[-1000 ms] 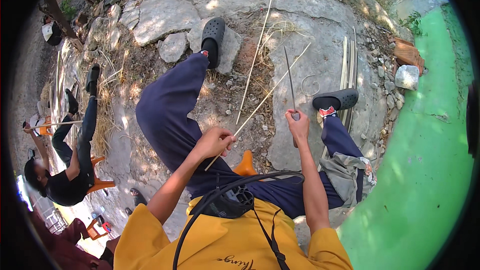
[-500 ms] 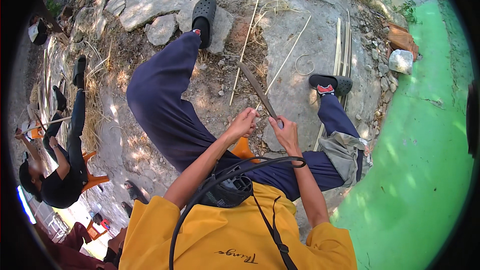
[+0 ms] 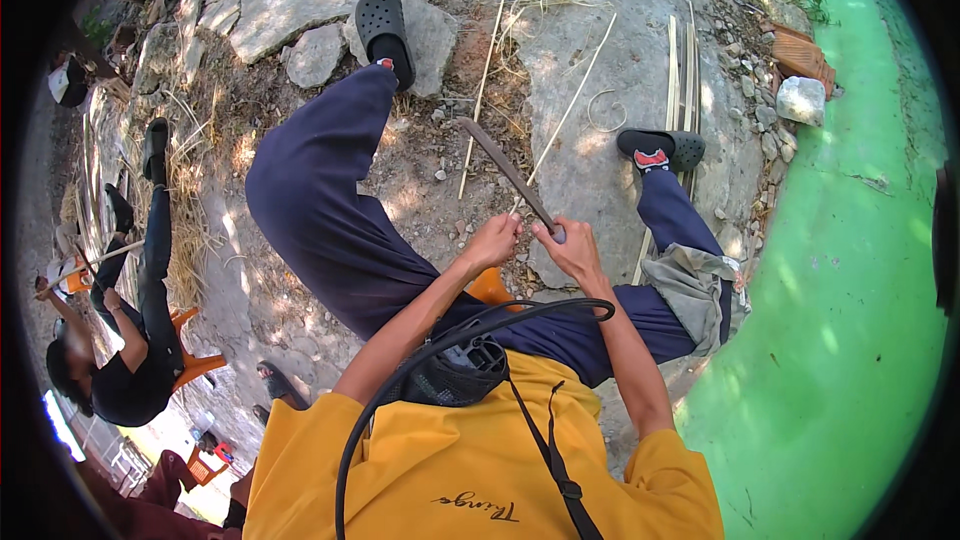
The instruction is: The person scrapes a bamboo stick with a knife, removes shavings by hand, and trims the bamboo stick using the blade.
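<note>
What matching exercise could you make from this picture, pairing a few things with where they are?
Things:
1. long knife
2. black clog
3. pale stone block
4. bundle of flat strips

Places:
A. by the green surface's edge
B. on the person's left foot, up on a rock
C. held in the right hand
D. lying on rock beside the right foot

Pairs: 1-C, 2-B, 3-A, 4-D

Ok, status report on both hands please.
Right hand shut on long knife. Left hand pinching thin bamboo strip beside it. Loose strips lie ahead.
</note>
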### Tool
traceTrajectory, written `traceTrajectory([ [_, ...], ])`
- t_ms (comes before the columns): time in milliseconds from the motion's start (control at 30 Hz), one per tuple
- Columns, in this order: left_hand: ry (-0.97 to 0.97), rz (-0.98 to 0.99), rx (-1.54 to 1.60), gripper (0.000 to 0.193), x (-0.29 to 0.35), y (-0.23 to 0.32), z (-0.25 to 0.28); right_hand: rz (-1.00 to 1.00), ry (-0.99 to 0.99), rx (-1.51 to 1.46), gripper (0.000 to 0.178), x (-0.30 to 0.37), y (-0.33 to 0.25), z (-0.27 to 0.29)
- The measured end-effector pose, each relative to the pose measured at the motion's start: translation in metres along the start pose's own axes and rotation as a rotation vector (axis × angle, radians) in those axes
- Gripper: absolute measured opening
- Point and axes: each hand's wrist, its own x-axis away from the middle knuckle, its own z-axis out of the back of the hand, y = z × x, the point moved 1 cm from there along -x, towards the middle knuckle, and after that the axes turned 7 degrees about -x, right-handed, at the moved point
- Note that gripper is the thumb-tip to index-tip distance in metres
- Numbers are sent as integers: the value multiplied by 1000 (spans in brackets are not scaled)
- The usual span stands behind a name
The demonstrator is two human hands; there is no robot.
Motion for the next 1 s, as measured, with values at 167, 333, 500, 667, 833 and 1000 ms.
traceTrajectory([
  [167,320,-304,-591,36,-4,-10,-1,-20,-75,-22,58,0,4,0],
  [333,277,-179,-642,33,0,1,-2,-18,-86,-30,68,-2,17,-3],
  [500,379,-198,-751,31,-1,-6,-5,-34,-89,-43,69,-15,24,-10],
  [667,412,-189,-806,30,11,12,-5,-17,-50,-32,71,-14,21,-17],
  [833,383,-229,-796,29,12,14,-7,-14,-50,-85,70,-17,23,-20],
  [1000,395,-233,-740,31,4,5,0,36,19,-96,70,-16,19,-32],
])
